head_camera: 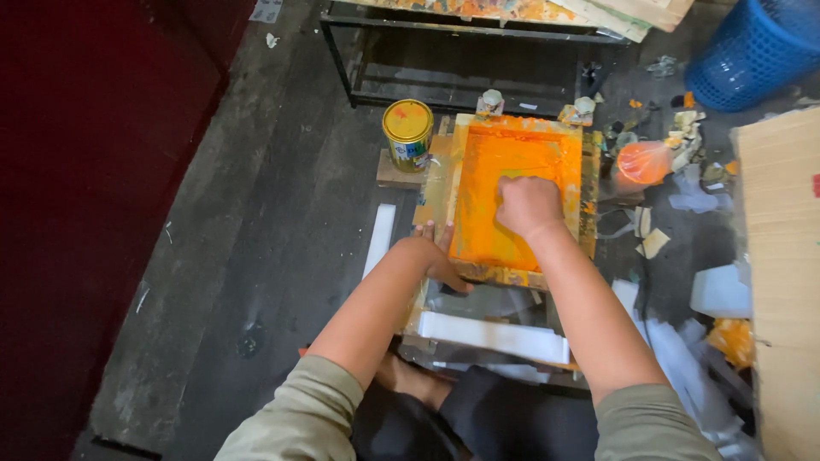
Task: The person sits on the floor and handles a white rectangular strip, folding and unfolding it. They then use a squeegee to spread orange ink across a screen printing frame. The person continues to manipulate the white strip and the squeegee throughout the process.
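A wooden screen-printing frame (461, 171) lies on the floor in front of me, its mesh covered in bright orange ink (495, 230). My right hand (530, 205) is closed in a fist over the middle of the mesh, gripping a tool that is mostly hidden under my fingers. My left hand (437, 256) rests with fingers spread on the frame's near left corner. A white strip (491, 335) lies just below the frame, near my knees.
A yellow-lidded tin (408, 132) stands on a small board left of the frame. An orange plastic bag (643, 162) and paper scraps litter the right. A blue basket (752, 51) sits top right, cardboard (781, 256) along the right edge, a black metal rack (461, 60) behind.
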